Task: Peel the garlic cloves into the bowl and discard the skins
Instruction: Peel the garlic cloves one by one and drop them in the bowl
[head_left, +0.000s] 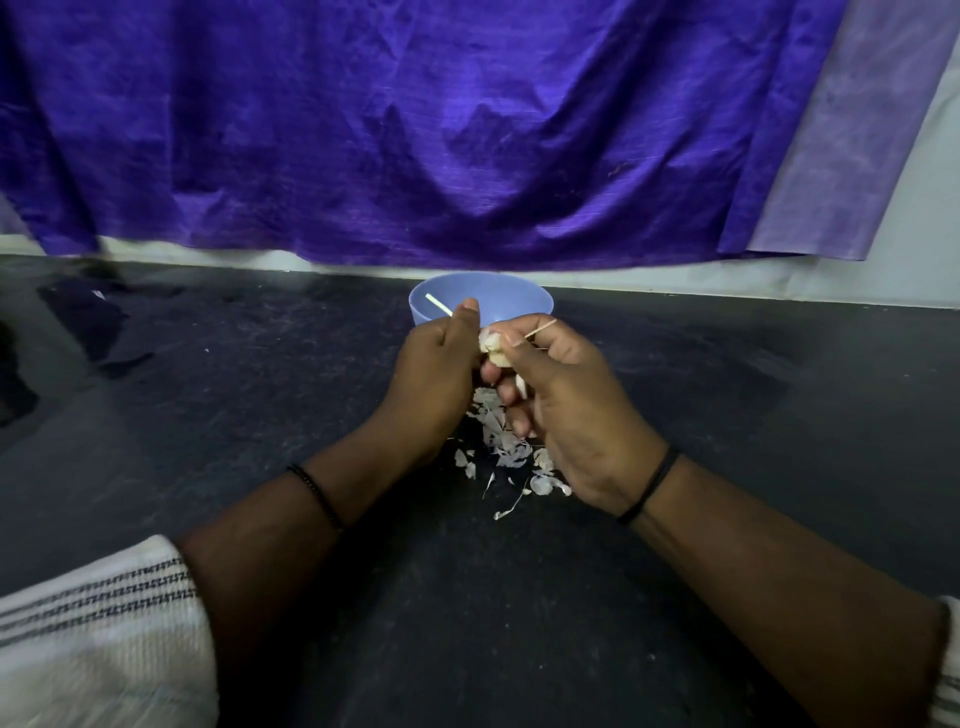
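Garlic clove (491, 345) is sitting between the two hands, raised above the dark counter (260, 415) and just in front of the blue bowl (480, 304). Left hand (434, 376) is curling its fingers round the clove from the left, with a pale thin stalk (438, 304) sticking up past its thumb across the bowl's mouth. Right hand (563, 410) is pinching the clove from the right with thumb and forefinger, a thin strand of skin (540, 328) trailing off its fingertips. Loose skins (506, 452) are lying in a pile on the counter directly under the hands, a few stray pieces spreading toward the person.

The counter is running dark and speckled, glossy at the far left, and is ending at a pale wall strip just behind the bowl. A purple cloth (415, 130) is hanging over the wall, its lower hem dipping close above the bowl's rim. Bare counter is stretching wide to both sides of the hands and in front of the pile. Both wrists are wearing thin dark bands, and striped pale sleeves (98, 634) are showing at the bottom corners.
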